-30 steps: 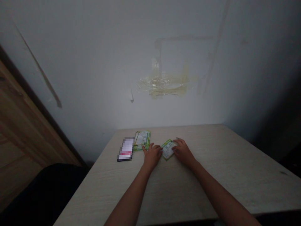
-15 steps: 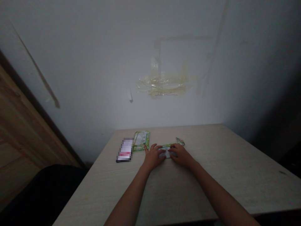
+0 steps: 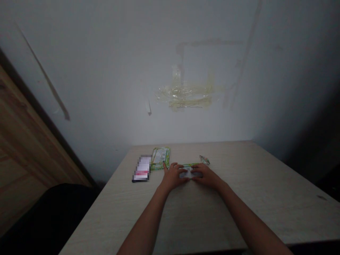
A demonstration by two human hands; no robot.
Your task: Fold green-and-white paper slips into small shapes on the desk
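My left hand (image 3: 172, 176) and my right hand (image 3: 206, 175) lie side by side on the pale table (image 3: 239, 198), fingers spread flat over a small green-and-white packet (image 3: 187, 170). Both hands press on the packet, and most of it is hidden under the fingers. Just behind my left hand lies a stack of similar green packets (image 3: 160, 158). A small torn scrap (image 3: 204, 159) sits on the table beyond my right hand.
A phone with a lit, blurred screen (image 3: 142, 168) lies at the left of the packets. The table stands against a white wall with old tape marks (image 3: 186, 95). A wooden panel (image 3: 23, 148) stands at the left.
The packet was tilted between my hands and is now flat on the table under my fingers. My right hand drew back, uncovering the small scrap behind it.
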